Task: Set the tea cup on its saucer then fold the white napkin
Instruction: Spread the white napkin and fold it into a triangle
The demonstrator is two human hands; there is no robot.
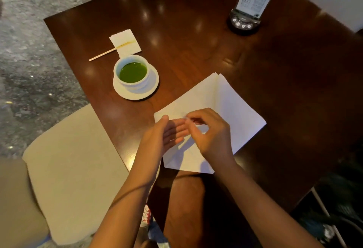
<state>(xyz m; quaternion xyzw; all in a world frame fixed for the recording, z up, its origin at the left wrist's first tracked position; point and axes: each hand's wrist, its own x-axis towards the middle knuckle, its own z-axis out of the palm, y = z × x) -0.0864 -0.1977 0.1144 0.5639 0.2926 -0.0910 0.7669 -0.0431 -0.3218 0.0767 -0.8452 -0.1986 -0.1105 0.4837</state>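
Resting on its round white saucer [137, 92], white ceramic tea cup [132, 73] holds green tea. Left hand [163, 135] open, flat; right hand [211, 132] pinching large white paper napkin [231, 106].

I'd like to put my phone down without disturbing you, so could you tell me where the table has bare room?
The table is bare between the small napkin and the menu stand, and right of the white napkin. It's crowded near the cup and where both hands work.
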